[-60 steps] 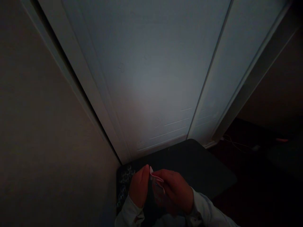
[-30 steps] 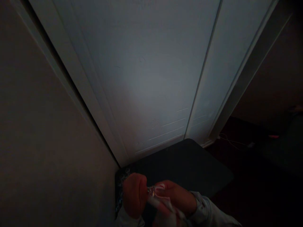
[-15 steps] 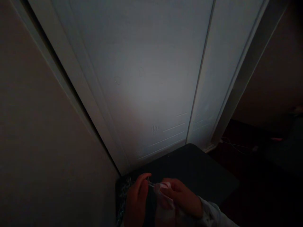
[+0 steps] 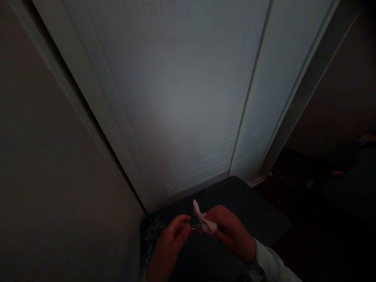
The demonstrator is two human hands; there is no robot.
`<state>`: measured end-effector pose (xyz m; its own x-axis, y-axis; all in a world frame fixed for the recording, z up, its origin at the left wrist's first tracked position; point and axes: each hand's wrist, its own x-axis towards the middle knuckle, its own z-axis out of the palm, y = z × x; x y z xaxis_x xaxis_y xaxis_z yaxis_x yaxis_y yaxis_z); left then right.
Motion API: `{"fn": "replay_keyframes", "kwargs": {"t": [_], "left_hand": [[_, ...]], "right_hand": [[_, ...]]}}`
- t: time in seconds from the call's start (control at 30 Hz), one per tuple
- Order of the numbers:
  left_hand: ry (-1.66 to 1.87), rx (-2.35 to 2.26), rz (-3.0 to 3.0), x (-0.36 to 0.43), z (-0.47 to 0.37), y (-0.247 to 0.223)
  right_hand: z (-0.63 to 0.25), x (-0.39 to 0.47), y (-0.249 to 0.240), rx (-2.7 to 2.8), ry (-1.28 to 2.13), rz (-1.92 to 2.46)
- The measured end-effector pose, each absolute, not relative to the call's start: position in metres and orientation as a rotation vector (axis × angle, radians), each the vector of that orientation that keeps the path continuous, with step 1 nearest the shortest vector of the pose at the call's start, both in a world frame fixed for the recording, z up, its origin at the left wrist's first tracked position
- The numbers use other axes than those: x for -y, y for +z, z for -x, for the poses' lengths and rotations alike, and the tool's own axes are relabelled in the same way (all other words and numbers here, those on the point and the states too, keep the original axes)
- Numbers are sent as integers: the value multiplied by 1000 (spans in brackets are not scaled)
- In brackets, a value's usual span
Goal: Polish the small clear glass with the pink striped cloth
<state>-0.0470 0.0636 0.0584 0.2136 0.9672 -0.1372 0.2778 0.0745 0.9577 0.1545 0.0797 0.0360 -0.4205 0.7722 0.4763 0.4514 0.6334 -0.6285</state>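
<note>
Over a dark tabletop (image 4: 232,203), my two hands are close together. My left hand (image 4: 169,243) is closed, its thumb and fingertips pinching a thin, shiny piece (image 4: 193,227) that is too small and dark to name. That piece runs across toward the pale pink cloth (image 4: 202,219) in my right hand (image 4: 230,231). The fingers of my right hand are closed around the cloth, and one corner of it sticks up. Where the shiny piece meets the cloth, its far end is partly hidden.
Bluish glinting shapes (image 4: 152,231) lie at the table's left end. Behind the table stands a large white panelled door (image 4: 182,109), with a wall (image 4: 58,176) on the left. On the dark floor at right is a thin pale cable (image 4: 286,178).
The pink cloth, which hung down below my right hand, is now bunched up with a corner raised. My left fingers have closed in nearer the cloth. The view has shifted slightly.
</note>
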Motion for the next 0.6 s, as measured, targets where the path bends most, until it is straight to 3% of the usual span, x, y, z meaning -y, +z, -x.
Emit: {"fn": "replay_keyframes", "kwargs": {"t": [0.17, 0.37, 0.6], "left_hand": [[770, -1196, -1482, -66, 49, 58], [820, -1150, -1516, -68, 49, 55], [773, -1221, -1606, -71, 50, 51]], "right_hand": [[-151, -75, 29, 1915, 684, 901], [-145, -72, 33, 2102, 748, 750], [-143, -70, 29, 2091, 761, 864]]}}
